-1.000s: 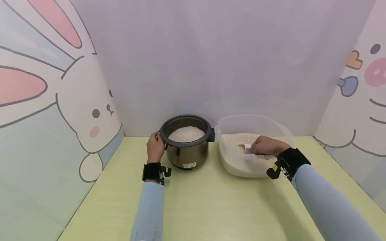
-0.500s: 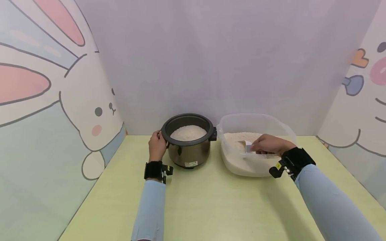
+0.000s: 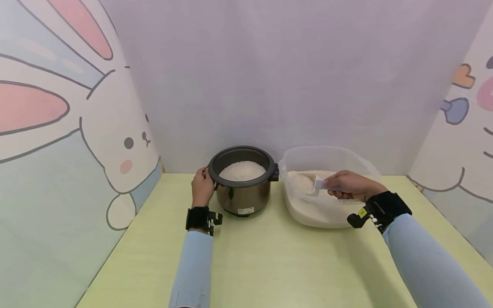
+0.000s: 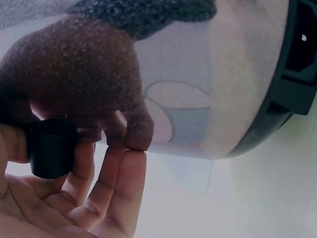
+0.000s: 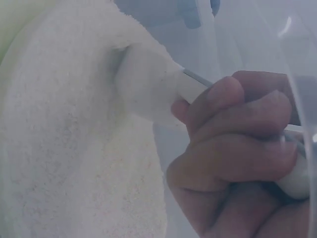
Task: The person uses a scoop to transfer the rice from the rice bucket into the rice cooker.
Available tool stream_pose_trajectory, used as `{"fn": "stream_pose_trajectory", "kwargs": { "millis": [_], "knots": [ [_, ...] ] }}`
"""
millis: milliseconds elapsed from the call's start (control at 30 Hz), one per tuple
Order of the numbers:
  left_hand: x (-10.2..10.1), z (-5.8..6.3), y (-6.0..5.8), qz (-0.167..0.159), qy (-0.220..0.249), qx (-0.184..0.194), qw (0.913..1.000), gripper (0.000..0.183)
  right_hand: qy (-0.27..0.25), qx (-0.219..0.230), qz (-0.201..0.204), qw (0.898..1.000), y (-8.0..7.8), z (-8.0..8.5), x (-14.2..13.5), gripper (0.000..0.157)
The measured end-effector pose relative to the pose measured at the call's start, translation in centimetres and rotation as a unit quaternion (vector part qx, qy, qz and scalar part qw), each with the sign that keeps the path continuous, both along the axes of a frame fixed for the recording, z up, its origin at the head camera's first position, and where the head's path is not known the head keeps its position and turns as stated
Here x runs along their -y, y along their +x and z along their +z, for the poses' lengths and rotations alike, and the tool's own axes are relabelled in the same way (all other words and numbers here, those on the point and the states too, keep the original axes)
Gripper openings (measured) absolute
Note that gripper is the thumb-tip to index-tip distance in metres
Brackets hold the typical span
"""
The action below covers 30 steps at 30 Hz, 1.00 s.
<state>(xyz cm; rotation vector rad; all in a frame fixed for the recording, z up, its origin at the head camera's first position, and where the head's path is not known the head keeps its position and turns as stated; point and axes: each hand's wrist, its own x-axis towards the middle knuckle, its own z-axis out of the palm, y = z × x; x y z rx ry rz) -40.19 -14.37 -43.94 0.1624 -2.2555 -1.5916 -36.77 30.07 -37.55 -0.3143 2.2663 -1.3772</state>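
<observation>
A brown rice cooker (image 3: 242,197) with a dark rim stands uncovered, white rice (image 3: 242,171) inside its pot. At its left side, my left hand (image 3: 202,188) grips the black side handle (image 4: 52,151). In the left wrist view the thumb and curled fingers surround that handle, and fingertips touch the shiny body. My right hand (image 3: 352,185) holds a white scoop (image 3: 317,185) by its handle over the clear plastic container (image 3: 319,153). Rice fills the scoop's cup, which is close to the rice heap (image 5: 74,124) in the right wrist view.
The container stands just right of the cooker, whose right side handle (image 3: 274,173) is close to its rim. Both are on a light green tabletop (image 3: 269,265). A plain back wall (image 3: 269,85) and cartoon-printed side panels (image 3: 127,171) surround it.
The scoop was lower in the container's rice; my right hand has raised it, and its rice-filled cup now shows more. My left hand stays on the cooker handle. The head view shifts slightly.
</observation>
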Motion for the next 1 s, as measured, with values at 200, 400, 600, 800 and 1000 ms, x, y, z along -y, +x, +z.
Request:
{"fn": "stream_pose_trajectory", "kwargs": {
  "millis": [200,400,600,800,1000],
  "knots": [
    [-0.12,0.11,0.07,0.001,-0.001,-0.004,1.0000,0.044,-0.046,0.018,-0.014,0.999,0.23,0.17,-0.31,0.037],
    [-0.23,0.16,0.12,0.006,-0.005,-0.004,1.0000,0.044,-0.099,0.039,-0.012,0.994,0.20,0.07,-0.49,0.027],
    [-0.32,0.16,0.06,0.014,-0.011,-0.011,0.9998,0.043,-0.144,0.046,-0.006,0.989,0.15,-0.18,-0.70,0.033],
    [-0.33,0.26,0.11,0.008,-0.005,-0.004,1.0000,0.043,-0.179,0.050,-0.032,0.982,0.27,-0.15,-0.66,0.040],
    [-0.30,0.30,0.11,0.013,-0.012,-0.010,0.9998,0.042,-0.200,0.043,-0.077,0.976,0.45,0.32,-0.35,0.033]
  ]
}}
